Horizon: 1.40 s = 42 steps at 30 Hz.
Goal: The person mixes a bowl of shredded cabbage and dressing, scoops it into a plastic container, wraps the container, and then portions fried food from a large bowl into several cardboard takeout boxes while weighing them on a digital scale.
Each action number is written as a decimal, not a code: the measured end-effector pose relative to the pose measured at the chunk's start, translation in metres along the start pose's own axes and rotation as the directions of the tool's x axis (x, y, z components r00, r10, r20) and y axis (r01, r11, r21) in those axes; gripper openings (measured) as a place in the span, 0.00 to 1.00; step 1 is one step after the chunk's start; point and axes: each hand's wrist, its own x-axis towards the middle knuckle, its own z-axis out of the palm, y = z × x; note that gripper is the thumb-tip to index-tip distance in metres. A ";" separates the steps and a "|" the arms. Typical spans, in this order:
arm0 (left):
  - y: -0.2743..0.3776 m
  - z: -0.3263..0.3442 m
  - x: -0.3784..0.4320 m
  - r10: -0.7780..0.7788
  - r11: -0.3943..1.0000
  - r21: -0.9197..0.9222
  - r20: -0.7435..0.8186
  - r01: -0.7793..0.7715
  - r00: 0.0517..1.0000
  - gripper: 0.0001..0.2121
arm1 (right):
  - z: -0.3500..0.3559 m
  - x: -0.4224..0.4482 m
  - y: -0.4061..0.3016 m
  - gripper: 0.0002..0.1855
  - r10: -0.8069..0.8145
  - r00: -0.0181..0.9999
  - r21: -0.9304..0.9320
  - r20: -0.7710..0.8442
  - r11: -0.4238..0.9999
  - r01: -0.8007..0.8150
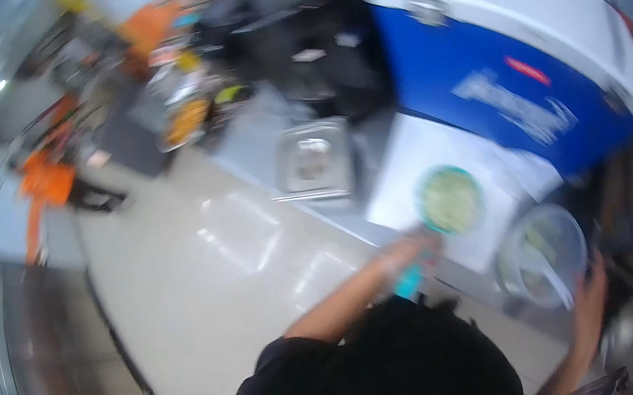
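My left hand is closed around the teal handle of a round, teal-rimmed ladle or strainer. Pale green pieces, too blurred to name, fill it above a white sheet on the counter. My right hand rests against the outer side of a clear round plastic tub. Inside the tub are some green pieces and a white utensil that leans on the wall. Motion blur hides the fingers' detail.
A blue cooler box with a white rim stands behind the sheet. Left of the sheet lies a steel pan or lid near the counter's edge. Black bags are farther back. A person in orange is across the tiled floor.
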 end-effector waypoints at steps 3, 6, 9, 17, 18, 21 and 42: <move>0.002 0.031 0.013 0.105 0.994 -0.036 0.126 -0.101 0.986 0.18 | -0.011 -0.003 0.014 0.20 -0.435 0.877 -0.091 -0.205 0.900 0.426; -0.007 0.050 0.032 0.169 0.976 0.068 0.347 -0.205 0.922 0.21 | 0.038 -0.010 -0.011 0.16 -0.226 0.868 0.733 0.442 0.648 -0.205; 0.012 0.062 0.025 0.196 0.913 0.250 0.426 -0.323 0.883 0.21 | 0.079 -0.032 -0.116 0.23 -0.122 0.832 0.641 0.541 0.701 -0.313; 0.027 0.008 0.012 -0.015 0.614 0.695 0.484 -0.374 0.875 0.20 | 0.191 -0.015 -0.119 0.12 0.013 0.878 0.856 0.479 -0.226 -0.464; -0.002 -0.011 0.035 0.106 0.514 0.672 0.566 -0.532 0.817 0.18 | 0.191 0.000 -0.110 0.10 0.023 0.846 0.819 0.532 -0.270 -0.507; -0.018 -0.051 0.075 0.056 0.609 0.703 0.424 -0.367 0.904 0.22 | 0.198 0.021 -0.068 0.08 0.079 0.767 0.725 0.636 -0.400 -0.561; -0.060 -0.131 0.124 0.639 -0.061 0.716 0.564 -0.696 0.524 0.17 | 0.281 0.060 -0.151 0.15 -0.354 0.935 -0.285 0.014 0.895 0.343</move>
